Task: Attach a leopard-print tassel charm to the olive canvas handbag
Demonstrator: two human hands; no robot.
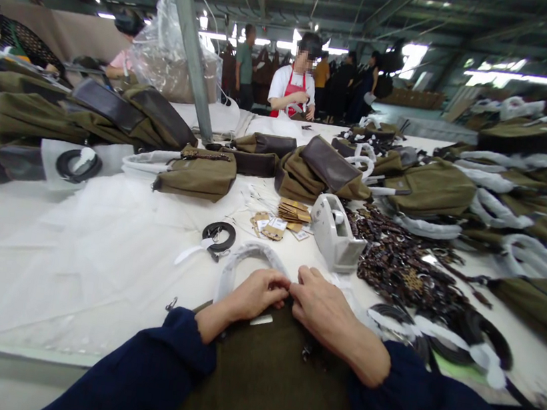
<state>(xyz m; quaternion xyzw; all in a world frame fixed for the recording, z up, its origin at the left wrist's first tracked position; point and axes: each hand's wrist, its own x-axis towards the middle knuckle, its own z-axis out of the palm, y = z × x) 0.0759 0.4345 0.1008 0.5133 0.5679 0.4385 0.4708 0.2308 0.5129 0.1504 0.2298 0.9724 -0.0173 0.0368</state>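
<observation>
An olive bag point(261, 378) lies in front of me at the table's near edge, its handle point(229, 273) wrapped in white film and arching up beyond its top. My left hand point(259, 292) and my right hand point(317, 301) meet at the bag's top edge beside the handle. The fingers of both are bent and pinched together, and whatever lies between them is too small to make out. A small white strip point(261, 320) rests on the bag below my left hand. Dark beaded bits point(305, 352) hang below my right hand.
Beyond my hands are a coiled black strap point(219, 237), paper tags point(274, 228) and a grey tape dispenser point(336, 235). To the right lie a heap of dark beaded cords point(406, 266) and more bags point(431, 192). Bags point(29, 107) also line the left. A person point(295, 87) stands across the table.
</observation>
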